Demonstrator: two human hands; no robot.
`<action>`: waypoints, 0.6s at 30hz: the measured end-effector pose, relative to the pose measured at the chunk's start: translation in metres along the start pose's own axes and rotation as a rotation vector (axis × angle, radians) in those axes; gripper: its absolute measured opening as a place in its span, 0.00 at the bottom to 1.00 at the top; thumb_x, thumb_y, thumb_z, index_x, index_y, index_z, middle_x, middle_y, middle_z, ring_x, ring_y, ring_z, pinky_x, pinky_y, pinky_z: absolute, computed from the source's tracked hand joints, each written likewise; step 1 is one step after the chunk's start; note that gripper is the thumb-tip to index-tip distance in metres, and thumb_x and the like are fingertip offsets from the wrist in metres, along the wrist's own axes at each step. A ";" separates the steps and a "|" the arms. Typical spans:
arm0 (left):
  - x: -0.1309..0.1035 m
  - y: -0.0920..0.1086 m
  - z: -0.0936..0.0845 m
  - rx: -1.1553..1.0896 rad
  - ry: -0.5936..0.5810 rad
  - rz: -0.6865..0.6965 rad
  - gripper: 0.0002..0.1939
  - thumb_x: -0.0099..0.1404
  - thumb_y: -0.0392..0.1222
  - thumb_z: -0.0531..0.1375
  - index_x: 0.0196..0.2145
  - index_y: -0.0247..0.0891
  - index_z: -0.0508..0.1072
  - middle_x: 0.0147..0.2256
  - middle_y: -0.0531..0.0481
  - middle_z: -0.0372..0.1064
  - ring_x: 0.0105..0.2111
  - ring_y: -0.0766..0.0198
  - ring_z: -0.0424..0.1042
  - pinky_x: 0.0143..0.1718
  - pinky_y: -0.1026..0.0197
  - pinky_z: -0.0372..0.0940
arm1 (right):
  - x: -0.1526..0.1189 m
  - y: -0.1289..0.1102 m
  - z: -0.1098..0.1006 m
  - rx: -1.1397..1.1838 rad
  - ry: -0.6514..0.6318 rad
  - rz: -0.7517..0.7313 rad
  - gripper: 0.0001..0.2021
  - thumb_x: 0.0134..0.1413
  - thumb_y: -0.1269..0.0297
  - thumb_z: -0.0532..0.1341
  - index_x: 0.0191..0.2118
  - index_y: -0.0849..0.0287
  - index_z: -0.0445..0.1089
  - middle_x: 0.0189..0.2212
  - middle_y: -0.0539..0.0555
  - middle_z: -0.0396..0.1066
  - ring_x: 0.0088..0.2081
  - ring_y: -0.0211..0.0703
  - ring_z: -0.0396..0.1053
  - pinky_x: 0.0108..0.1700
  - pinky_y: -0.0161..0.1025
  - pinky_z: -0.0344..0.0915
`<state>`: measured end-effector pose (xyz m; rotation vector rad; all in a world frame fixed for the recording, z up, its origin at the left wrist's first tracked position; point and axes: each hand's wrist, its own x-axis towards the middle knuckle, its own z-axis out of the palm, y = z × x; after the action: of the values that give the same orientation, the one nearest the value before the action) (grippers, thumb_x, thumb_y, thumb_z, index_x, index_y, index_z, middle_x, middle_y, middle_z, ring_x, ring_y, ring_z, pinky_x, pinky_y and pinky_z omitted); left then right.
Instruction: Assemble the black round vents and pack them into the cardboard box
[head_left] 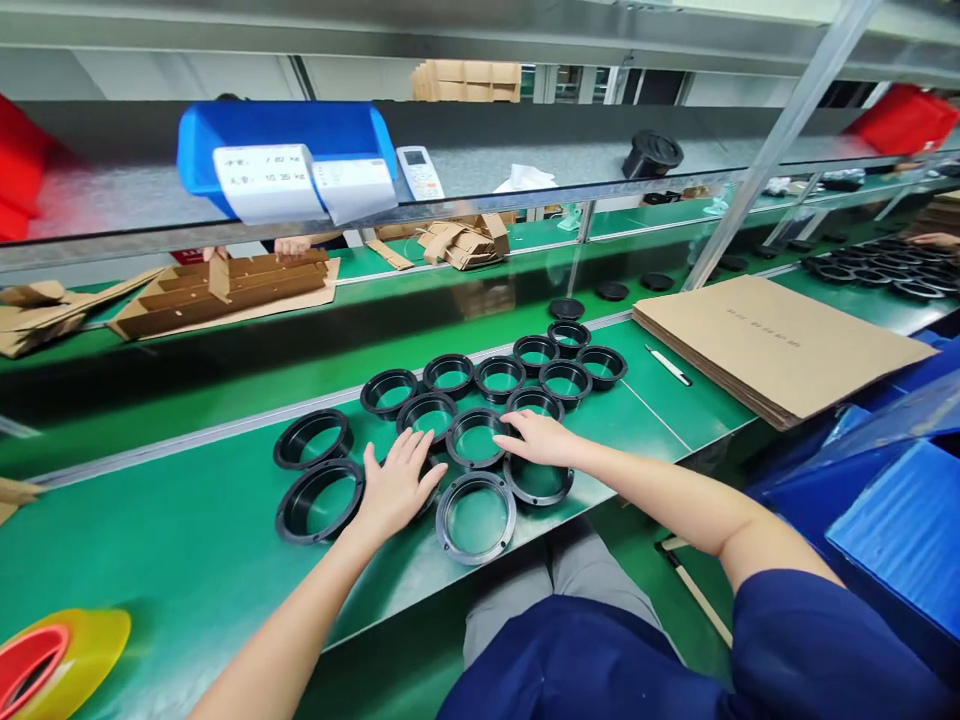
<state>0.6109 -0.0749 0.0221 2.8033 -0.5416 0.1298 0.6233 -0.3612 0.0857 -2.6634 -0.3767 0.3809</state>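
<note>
Left hand (396,485): lay flat, fingers spread, palm down on a black ring (431,470), grasping nothing.
Right hand (541,438): rested flat, released, across 2 rings (537,478).
Worktop (187,540): green.

Rings (477,438) cluster mid-table (187,540) under two hands; flat cardboard sheets (780,345) lie right, tape roll (56,660) near left, a bin (285,150) on the shelf (112,190) behind.

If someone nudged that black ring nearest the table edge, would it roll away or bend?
The black ring lies flat on the green table, so it would probably slide, not roll. Its thick moulded rim looks stiff. Being hollow, it is likely light.
</note>
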 end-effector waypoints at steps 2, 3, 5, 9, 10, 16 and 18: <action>0.001 -0.010 -0.002 0.050 0.019 -0.030 0.31 0.76 0.55 0.46 0.68 0.36 0.65 0.67 0.33 0.62 0.70 0.40 0.57 0.67 0.20 0.32 | -0.006 0.007 0.000 0.020 0.037 0.006 0.29 0.73 0.47 0.56 0.68 0.64 0.64 0.61 0.69 0.67 0.60 0.61 0.69 0.61 0.51 0.65; 0.001 -0.014 -0.002 0.076 0.037 -0.057 0.31 0.76 0.55 0.46 0.67 0.35 0.67 0.66 0.32 0.63 0.70 0.40 0.57 0.67 0.20 0.33 | -0.009 0.010 -0.001 0.032 0.057 0.001 0.29 0.73 0.47 0.56 0.67 0.65 0.65 0.61 0.70 0.67 0.59 0.60 0.70 0.60 0.50 0.65; -0.001 -0.015 -0.004 0.116 0.105 -0.129 0.31 0.75 0.54 0.46 0.65 0.33 0.68 0.66 0.28 0.63 0.70 0.36 0.56 0.66 0.18 0.35 | -0.013 0.015 -0.005 0.056 0.117 -0.031 0.28 0.71 0.49 0.60 0.65 0.64 0.67 0.61 0.68 0.68 0.56 0.58 0.72 0.58 0.48 0.67; -0.016 0.024 -0.007 0.031 0.321 0.003 0.26 0.76 0.49 0.47 0.65 0.37 0.69 0.65 0.33 0.66 0.69 0.39 0.58 0.68 0.23 0.44 | 0.005 0.032 -0.040 0.219 0.344 -0.085 0.13 0.69 0.53 0.63 0.48 0.57 0.77 0.44 0.55 0.79 0.44 0.47 0.78 0.49 0.39 0.69; -0.022 0.040 -0.005 0.002 0.355 0.140 0.25 0.76 0.48 0.49 0.65 0.39 0.68 0.64 0.36 0.67 0.69 0.42 0.59 0.70 0.27 0.43 | 0.017 0.041 -0.054 0.293 0.409 -0.053 0.12 0.69 0.54 0.62 0.45 0.56 0.77 0.39 0.52 0.79 0.40 0.44 0.78 0.46 0.37 0.70; -0.026 0.104 0.022 0.054 0.385 0.698 0.30 0.74 0.45 0.58 0.70 0.40 0.63 0.65 0.39 0.66 0.67 0.48 0.64 0.75 0.39 0.40 | 0.115 0.133 -0.150 0.477 0.699 0.389 0.10 0.73 0.64 0.59 0.46 0.61 0.77 0.43 0.55 0.79 0.44 0.42 0.76 0.48 0.35 0.70; -0.017 0.097 0.036 0.070 0.395 0.687 0.33 0.74 0.46 0.58 0.73 0.40 0.58 0.62 0.39 0.70 0.63 0.48 0.69 0.72 0.41 0.55 | 0.141 0.171 -0.172 0.500 0.725 0.487 0.10 0.73 0.64 0.59 0.48 0.64 0.76 0.46 0.58 0.77 0.46 0.44 0.76 0.51 0.40 0.72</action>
<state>0.5603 -0.1656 0.0102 2.4237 -1.3721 0.8238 0.8435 -0.5289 0.1318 -2.1671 0.5266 -0.3269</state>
